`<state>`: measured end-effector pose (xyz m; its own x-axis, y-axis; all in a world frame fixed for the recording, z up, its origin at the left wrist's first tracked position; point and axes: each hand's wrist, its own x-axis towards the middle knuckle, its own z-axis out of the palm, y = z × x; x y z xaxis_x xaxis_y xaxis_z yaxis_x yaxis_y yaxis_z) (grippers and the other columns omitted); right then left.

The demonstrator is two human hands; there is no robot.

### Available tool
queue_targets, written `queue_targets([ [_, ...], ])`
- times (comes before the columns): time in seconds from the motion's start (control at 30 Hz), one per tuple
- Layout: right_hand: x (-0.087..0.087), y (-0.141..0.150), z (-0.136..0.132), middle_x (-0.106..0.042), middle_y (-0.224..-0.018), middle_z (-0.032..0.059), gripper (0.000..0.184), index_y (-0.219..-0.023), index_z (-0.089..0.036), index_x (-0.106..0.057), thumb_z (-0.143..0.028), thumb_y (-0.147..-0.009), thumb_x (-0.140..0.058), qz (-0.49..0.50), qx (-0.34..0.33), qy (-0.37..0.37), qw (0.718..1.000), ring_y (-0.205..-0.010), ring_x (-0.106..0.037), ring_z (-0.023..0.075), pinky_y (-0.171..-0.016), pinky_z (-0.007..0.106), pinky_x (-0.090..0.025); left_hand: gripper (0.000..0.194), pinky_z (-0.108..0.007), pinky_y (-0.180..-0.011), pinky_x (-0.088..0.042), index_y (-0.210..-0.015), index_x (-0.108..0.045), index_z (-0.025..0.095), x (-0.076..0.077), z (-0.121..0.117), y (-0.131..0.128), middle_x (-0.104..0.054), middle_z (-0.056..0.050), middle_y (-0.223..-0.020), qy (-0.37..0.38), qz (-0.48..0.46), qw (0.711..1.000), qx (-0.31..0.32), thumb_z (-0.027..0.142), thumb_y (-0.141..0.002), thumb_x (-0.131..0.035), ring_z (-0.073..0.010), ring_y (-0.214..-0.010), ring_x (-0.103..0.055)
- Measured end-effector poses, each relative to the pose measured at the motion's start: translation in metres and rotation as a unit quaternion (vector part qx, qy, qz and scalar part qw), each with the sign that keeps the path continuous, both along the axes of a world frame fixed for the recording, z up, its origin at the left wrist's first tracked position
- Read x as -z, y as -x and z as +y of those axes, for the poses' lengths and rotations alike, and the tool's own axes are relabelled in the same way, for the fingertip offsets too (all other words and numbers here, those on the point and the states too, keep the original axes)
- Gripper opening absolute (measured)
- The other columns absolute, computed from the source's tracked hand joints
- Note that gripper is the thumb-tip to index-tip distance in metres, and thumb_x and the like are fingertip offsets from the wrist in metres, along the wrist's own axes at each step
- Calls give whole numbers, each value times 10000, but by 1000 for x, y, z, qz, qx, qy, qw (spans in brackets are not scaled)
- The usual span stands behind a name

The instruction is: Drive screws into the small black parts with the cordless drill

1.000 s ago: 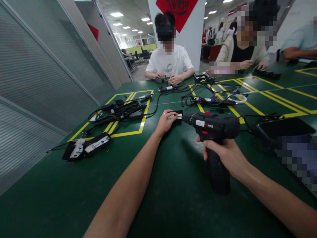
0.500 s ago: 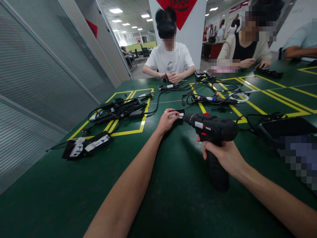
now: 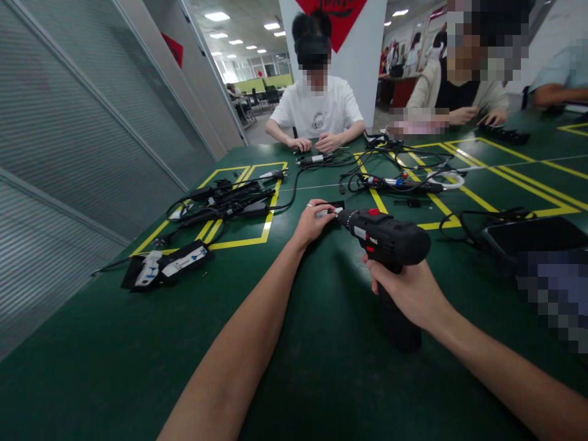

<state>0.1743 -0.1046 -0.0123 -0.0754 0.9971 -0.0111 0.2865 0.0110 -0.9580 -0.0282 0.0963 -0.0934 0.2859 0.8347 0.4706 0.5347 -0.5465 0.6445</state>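
My right hand (image 3: 408, 291) is wrapped round the grip of a black cordless drill (image 3: 390, 239) with red buttons. The drill's nose points left and away, at a small black part (image 3: 334, 206) lying on the green table (image 3: 138, 361). My left hand (image 3: 312, 222) rests on the table with its fingers pinched on that small black part and a white piece on it, right at the drill's tip. A ring shows on one finger.
A heap of black cables and adapters (image 3: 225, 202) lies in a yellow-taped square at left, with a black-and-white device (image 3: 165, 268) nearer me. More cables (image 3: 399, 177) lie ahead; a dark tablet (image 3: 533, 236) sits at right. Other people sit at the far side.
The drill has swung a little so its nose points more away from me and closer to the part. My left hand keeps its pinch; the view has shifted slightly.
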Motion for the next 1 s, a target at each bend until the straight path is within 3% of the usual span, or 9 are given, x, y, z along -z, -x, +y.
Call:
queue_targets([
  [0.13, 3, 6, 4, -603, -636, 8, 121, -833, -200, -595, -320, -829, -590, -16, -5, -11, 1000, -576, -583, 177, -532, 301, -447, 216, -360, -1047, -417, -1001, -714, 197, 1, 2, 1, -566, -81, -1149, 0, 4, 1000, 7, 277, -817, -635, -210, -1137, -535],
  [0.37, 3, 19, 15, -613, -698, -5, 296, -1048, -197, -570, -225, -758, -619, 87, -61, 37, 994, -576, -639, 172, -564, 302, -504, 240, -371, -1072, -405, -1016, -708, 205, 1, 10, 6, -548, -75, -1161, 15, 3, 1000, 10, 253, -788, -652, -208, -1144, -532],
  [0.6, -1, 15, 18, -566, -551, -22, 80, -805, -182, -589, -246, -771, -622, 65, -68, 43, 995, -517, -578, 149, -528, 278, -435, 258, -368, -1075, -402, -1029, -700, 204, 0, 11, 9, -533, -74, -1171, 24, 4, 1000, 9, 246, -781, -642, -205, -1146, -530],
  [0.77, -1, 5, 19, -582, -575, -34, 122, -815, -176, -606, -255, -747, -671, 106, -94, 62, 988, -522, -561, 130, -553, 270, -424, 247, -367, -1076, -401, -1002, -703, 200, -1, 10, 9, -547, -71, -1151, 20, 4, 1000, 14, 232, -765, -643, -211, -1147, -533],
  [1.0, 5, 2, 21, -595, -610, -26, 54, -796, -190, -605, -212, -747, -605, 129, -69, 62, 987, -512, -566, 136, -565, 286, -449, 258, -382, -1077, -400, -1015, -696, 204, -2, 9, 9, -543, -71, -1164, 25, 10, 1000, 14, 258, -771, -635, -218, -1165, -522],
])
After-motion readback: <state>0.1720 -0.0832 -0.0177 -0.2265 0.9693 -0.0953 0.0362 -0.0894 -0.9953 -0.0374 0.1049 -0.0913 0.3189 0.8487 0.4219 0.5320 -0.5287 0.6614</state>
